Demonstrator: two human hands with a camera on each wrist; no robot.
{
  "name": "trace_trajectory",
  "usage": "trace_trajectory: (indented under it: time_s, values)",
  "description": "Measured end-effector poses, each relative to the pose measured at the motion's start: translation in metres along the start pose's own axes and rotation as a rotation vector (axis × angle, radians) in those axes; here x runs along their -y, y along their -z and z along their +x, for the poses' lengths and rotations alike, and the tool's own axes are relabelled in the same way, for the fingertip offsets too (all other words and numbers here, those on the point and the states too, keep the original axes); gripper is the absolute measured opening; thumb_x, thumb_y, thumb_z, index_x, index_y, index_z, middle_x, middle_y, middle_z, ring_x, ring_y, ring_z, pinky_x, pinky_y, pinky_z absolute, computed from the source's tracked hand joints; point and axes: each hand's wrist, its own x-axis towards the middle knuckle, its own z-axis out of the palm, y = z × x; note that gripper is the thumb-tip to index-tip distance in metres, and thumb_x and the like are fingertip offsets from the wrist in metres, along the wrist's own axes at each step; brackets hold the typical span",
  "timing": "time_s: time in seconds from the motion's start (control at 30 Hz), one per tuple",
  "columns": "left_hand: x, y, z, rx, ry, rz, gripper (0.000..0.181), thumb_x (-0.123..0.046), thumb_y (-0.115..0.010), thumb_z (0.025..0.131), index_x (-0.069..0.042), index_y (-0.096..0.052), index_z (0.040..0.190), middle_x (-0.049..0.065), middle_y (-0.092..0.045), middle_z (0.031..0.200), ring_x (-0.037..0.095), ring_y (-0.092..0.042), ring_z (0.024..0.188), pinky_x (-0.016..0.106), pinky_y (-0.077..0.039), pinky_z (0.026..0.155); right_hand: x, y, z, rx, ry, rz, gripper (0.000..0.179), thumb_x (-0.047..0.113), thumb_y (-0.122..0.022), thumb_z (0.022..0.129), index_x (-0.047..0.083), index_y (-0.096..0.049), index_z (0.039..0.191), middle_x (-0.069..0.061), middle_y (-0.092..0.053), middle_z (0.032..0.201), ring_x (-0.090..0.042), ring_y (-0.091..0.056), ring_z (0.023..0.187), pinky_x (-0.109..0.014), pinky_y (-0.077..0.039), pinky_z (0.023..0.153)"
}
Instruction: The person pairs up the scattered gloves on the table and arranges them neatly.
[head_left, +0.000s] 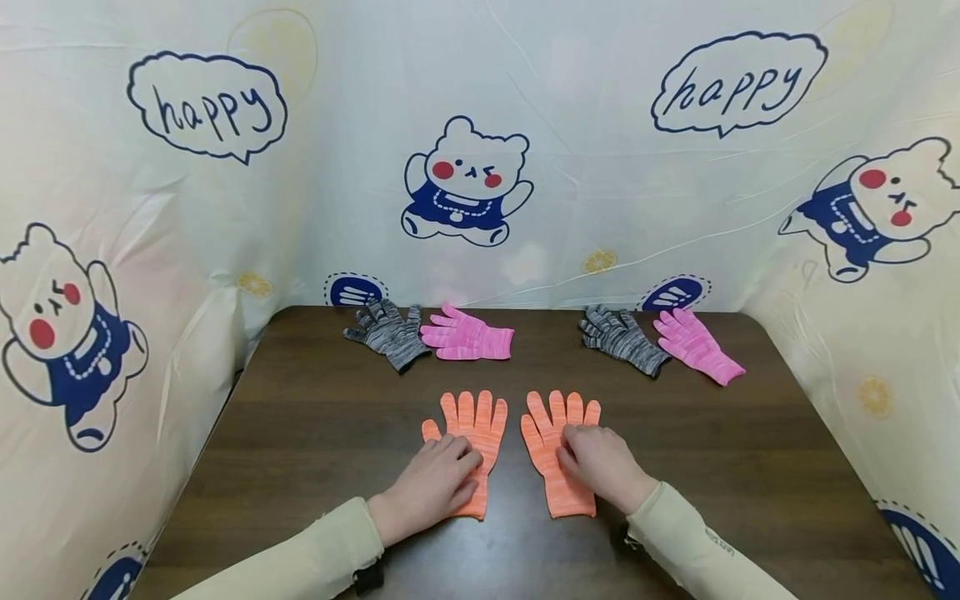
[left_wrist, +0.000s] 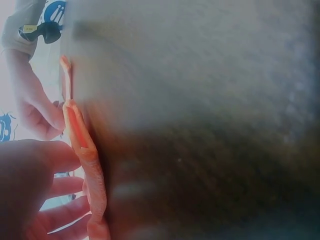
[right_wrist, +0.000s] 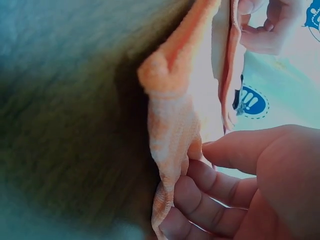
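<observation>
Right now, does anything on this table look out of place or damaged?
No damage shows. Oddly, the mottled grey knit gloves and pink knit gloves lie askew at the back, each colour split apart, while the orange knit gloves lie side by side.

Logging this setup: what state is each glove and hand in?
Left orange knit glove: unworn, cuff parted.
Right orange knit glove: unworn, cuff parted.
Left mottled grey knit glove: unworn, fingers spread.
Left pink knit glove: unworn, flat.
Right mottled grey knit glove: unworn, flat.
Right pink knit glove: unworn, flat.
Bare left hand: touching left orange glove.
Bare right hand: touching right orange glove.
</observation>
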Motion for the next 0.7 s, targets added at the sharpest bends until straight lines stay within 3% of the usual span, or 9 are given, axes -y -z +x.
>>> trace_trajectory:
  time_s: [0.43,0.6,0.7]
  values:
    - [-0.008,0.001,0.002,-0.059,-0.039,0.068,0.011,-0.031,-0.069,0.101,-0.022,-0.068,0.108,-0.003,-0.058,0.104,0.017,-0.051,0.094,0.036,-0.039,0.079,-0.008,0.012,0.002,-0.027,0.001,0.025,0.025,0.017,-0.071,0.097,0.017,-0.057,0.077,0.005,-0.043,0.062,-0.012,-0.042,0.053,-0.028,-0.038,0.053]
    - [-0.014,0.002,0.008,-0.104,-0.067,0.075,0.010,-0.029,-0.071,0.100,-0.022,-0.070,0.108,-0.003,-0.060,0.103,0.016,-0.053,0.094,0.036,-0.041,0.080,-0.015,0.016,0.008,-0.029,-0.003,0.023,0.023,0.017,-0.071,0.098,0.015,-0.058,0.079,0.004,-0.045,0.063,-0.013,-0.043,0.055,-0.029,-0.038,0.053]
    - [-0.021,0.002,0.013,-0.097,-0.093,0.086,0.012,-0.030,-0.070,0.100,-0.022,-0.071,0.110,-0.003,-0.061,0.105,0.016,-0.054,0.095,0.036,-0.043,0.081,-0.019,0.018,0.012,-0.034,-0.004,0.022,0.019,0.016,-0.074,0.096,0.014,-0.062,0.082,0.004,-0.046,0.064,-0.013,-0.044,0.056,-0.029,-0.040,0.053]
